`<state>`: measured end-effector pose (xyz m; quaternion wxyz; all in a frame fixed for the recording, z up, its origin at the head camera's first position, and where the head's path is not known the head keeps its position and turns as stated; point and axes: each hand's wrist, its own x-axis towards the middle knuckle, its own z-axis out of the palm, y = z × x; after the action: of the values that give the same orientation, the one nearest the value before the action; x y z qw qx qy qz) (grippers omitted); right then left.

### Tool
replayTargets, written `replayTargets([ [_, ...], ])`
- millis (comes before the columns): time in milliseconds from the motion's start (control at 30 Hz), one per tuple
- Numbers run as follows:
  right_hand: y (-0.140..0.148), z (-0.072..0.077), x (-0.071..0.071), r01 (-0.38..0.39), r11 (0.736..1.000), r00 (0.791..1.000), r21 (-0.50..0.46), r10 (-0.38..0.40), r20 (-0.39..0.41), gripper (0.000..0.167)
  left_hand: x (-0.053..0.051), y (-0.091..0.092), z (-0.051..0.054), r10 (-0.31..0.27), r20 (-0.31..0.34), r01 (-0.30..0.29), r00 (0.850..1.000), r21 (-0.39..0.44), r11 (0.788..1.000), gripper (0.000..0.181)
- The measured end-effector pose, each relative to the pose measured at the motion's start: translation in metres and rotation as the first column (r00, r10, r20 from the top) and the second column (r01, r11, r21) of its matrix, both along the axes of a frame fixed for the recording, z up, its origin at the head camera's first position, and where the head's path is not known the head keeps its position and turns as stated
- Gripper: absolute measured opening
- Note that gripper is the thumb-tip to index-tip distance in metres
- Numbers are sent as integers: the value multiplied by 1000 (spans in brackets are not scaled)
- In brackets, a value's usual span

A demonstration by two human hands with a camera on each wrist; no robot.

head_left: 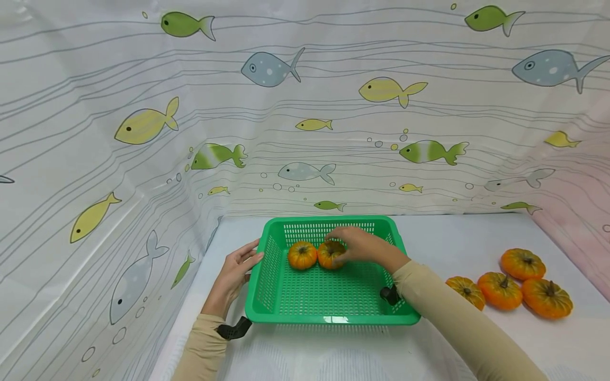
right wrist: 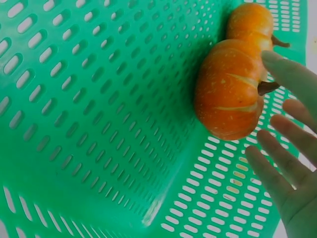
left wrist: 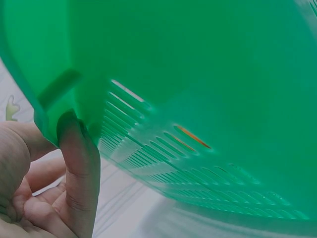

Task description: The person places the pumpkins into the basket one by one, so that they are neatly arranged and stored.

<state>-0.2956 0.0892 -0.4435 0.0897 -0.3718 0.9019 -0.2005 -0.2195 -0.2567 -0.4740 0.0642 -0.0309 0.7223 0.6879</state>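
The left hand (head_left: 233,272) pinches the rim of a rectangular green plastic basket (head_left: 333,319). Inside, the right hand (head_left: 363,246), fingers spread, reaches around a round orange pumpkin (head_left: 328,258).

Soft, even light, small white glare on basket rim (head_left: 335,319)

Basket (head_left: 329,299): green moulded plastic, smooth; rim glossy, throwing a white glint to where I stand; walls and base slotted.
Pumpkins in basket (right wrist: 230,91): orange rind, shallowly ribbed, smooth with a soft sheen.
Stems (right wrist: 268,88): dry, woody-looking, matt.
Loose pumpkins (head_left: 547,299): ribbed orange rind, low sheen.
Sleeves (head_left: 202,344): beige cloth, matt, wrinkled.
Wrist fittings (head_left: 235,328): black, plastic-looking.
Wall sheet (head_left: 267,114): white, printed, creased, faintly shiny; cloth or plastic, I cannot tell.
Table cover (head_left: 324,352): pale, smooth, mostly matt.
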Motion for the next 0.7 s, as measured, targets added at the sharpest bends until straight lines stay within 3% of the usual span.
replayTargets([
  [533,7,19,4,-3,999,998,-42,1,-56,59,2,1,1,8,2,-8,1000,-2,1000,59],
  [700,15,27,3,27,997,998,-75,-32,-63,58,2,1,1,8,7,-8,1000,-6,1000,60],
])
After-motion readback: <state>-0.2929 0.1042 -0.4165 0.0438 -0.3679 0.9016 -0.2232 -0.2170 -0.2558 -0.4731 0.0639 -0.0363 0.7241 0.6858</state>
